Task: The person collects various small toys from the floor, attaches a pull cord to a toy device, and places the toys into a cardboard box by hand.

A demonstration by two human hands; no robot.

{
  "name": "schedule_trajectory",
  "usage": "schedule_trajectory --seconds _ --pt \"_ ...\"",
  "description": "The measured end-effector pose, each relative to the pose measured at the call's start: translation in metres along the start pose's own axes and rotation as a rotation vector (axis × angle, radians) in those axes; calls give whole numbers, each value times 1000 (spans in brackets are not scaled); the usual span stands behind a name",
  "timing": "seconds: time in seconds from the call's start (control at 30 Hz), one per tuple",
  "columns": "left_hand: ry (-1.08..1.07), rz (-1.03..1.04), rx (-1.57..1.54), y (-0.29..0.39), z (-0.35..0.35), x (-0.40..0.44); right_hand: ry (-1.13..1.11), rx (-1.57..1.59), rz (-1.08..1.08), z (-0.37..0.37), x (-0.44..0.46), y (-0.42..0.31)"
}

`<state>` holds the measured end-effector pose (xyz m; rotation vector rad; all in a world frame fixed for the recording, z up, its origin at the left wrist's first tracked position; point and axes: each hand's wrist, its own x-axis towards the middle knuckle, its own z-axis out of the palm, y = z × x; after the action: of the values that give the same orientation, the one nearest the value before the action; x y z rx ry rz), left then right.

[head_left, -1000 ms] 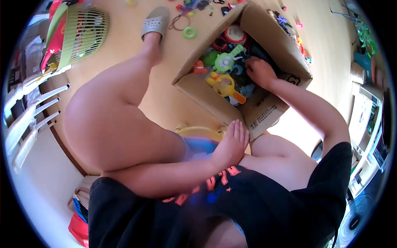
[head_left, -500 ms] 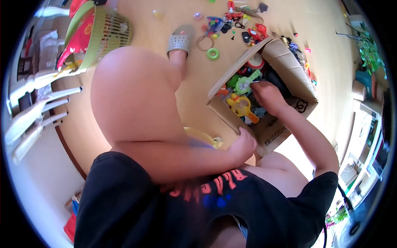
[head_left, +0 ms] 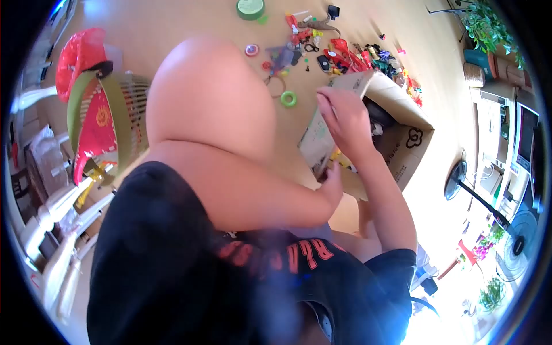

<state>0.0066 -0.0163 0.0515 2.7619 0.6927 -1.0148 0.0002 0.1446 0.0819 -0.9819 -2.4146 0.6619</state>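
Observation:
An open cardboard box (head_left: 411, 150) stands on the floor between my arms, with its left side turned more into view. My left hand (head_left: 332, 188) is at the near rim, fingers curled over the edge. My right hand (head_left: 349, 122) is above the box's left rim with its fingers bent together; whether it pinches anything is hidden. Inside, part of a yellow toy (head_left: 338, 155) shows between my hands, and a dark item lies deeper in. My right hand and forearm cover most of the contents.
Several small toys (head_left: 345, 57) lie scattered past the box, with a toy lizard (head_left: 319, 25) among them. A green ring (head_left: 288, 99) and a green round container (head_left: 250, 8) are on the floor. A green basket (head_left: 121, 135) stands left, a fan (head_left: 517, 245) right, and my raised knee (head_left: 207, 95) between.
My right hand has lifted from the green and yellow toys inside the box to above its left rim. The box has tilted or turned, and the view has shifted. My left hand stays at the rim.

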Motion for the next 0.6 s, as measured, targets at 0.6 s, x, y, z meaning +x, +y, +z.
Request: schedule_trajectory --seconds 0.6 --pt "10 284 -363 -110 68 -166 -363 -278 498 248 149 144"
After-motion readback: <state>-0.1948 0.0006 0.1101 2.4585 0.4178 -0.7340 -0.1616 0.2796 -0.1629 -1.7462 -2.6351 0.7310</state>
